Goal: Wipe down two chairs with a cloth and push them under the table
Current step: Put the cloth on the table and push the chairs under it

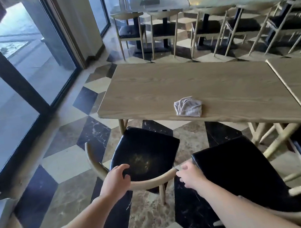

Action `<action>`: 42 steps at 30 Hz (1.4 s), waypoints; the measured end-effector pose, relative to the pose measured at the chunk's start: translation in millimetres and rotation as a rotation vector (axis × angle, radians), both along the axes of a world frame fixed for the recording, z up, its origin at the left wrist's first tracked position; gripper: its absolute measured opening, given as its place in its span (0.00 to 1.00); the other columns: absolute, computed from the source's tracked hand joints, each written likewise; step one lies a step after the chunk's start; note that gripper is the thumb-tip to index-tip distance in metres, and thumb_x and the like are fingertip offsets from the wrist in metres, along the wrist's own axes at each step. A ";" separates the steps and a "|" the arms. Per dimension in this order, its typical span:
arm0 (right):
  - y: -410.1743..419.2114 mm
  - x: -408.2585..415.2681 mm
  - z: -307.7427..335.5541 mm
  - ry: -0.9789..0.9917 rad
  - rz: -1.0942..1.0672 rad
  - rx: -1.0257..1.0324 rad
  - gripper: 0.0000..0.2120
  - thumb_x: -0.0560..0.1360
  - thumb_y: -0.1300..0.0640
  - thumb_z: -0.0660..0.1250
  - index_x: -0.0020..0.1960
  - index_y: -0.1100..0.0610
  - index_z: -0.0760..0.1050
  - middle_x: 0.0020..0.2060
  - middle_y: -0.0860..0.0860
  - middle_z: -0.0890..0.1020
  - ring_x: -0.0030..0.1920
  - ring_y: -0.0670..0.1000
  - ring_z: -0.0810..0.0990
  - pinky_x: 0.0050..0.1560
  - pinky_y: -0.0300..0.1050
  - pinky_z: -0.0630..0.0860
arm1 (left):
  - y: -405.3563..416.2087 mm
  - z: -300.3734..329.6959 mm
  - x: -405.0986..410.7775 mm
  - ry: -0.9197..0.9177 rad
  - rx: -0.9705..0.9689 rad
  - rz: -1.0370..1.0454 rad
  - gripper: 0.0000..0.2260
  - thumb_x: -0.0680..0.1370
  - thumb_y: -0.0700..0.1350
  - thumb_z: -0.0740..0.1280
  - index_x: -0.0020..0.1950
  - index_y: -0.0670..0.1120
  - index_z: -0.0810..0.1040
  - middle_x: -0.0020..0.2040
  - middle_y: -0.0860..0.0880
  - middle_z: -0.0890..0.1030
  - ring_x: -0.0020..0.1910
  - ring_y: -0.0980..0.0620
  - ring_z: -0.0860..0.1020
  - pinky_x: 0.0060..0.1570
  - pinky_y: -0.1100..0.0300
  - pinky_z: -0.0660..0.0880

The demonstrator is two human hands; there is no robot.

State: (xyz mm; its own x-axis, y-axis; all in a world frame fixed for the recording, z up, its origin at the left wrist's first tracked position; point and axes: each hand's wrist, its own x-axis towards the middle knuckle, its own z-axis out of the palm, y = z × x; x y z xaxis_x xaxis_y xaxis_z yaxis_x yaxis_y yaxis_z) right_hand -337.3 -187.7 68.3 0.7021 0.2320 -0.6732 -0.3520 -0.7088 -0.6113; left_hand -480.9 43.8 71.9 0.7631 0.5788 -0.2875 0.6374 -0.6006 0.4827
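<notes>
At the near edge of the wooden table [189, 82], both hands grip one chair's curved backrest.

By the glass doors [8, 90], the left chair [145, 152] stands pulled out, its black seat dusty. The left hand [114, 183] curls over the wooden rail; the right hand [189, 175] closes on the rail's right end. The right chair [242, 174] sits just beside it. The crumpled grey cloth [188, 107] lies untouched on the table.
</notes>
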 end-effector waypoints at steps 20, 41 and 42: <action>86.5 -137.1 -23.2 0.060 -0.265 0.011 0.07 0.77 0.57 0.65 0.55 0.53 0.73 0.47 0.52 0.81 0.49 0.53 0.84 0.50 0.51 0.82 | 122.7 -21.1 -124.7 -0.003 -0.505 0.311 0.05 0.74 0.46 0.68 0.49 0.54 0.77 0.38 0.52 0.81 0.34 0.51 0.77 0.35 0.59 0.73; 112.9 -42.4 -66.3 0.360 -0.713 0.017 0.30 0.76 0.51 0.72 0.73 0.59 0.65 0.56 0.56 0.75 0.55 0.56 0.81 0.50 0.53 0.82 | 224.0 -56.3 -13.0 0.135 -0.621 0.610 0.10 0.78 0.49 0.68 0.54 0.44 0.76 0.49 0.44 0.78 0.49 0.42 0.79 0.37 0.50 0.81; 115.2 -35.9 -68.9 0.373 -0.757 0.022 0.29 0.76 0.53 0.71 0.72 0.59 0.66 0.56 0.56 0.75 0.55 0.57 0.80 0.51 0.53 0.82 | 229.3 -59.9 -3.6 0.148 -0.667 0.655 0.12 0.78 0.49 0.69 0.56 0.44 0.74 0.51 0.44 0.76 0.52 0.41 0.78 0.37 0.47 0.82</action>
State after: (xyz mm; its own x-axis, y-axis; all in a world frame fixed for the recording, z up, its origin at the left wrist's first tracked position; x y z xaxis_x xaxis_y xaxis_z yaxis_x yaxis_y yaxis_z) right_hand -373.2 -72.5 -0.6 0.4063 -0.1958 -0.8925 -0.9087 -0.1896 -0.3720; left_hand -484.5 273.1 12.1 0.2740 0.5607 -0.7814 0.8322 0.2690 0.4848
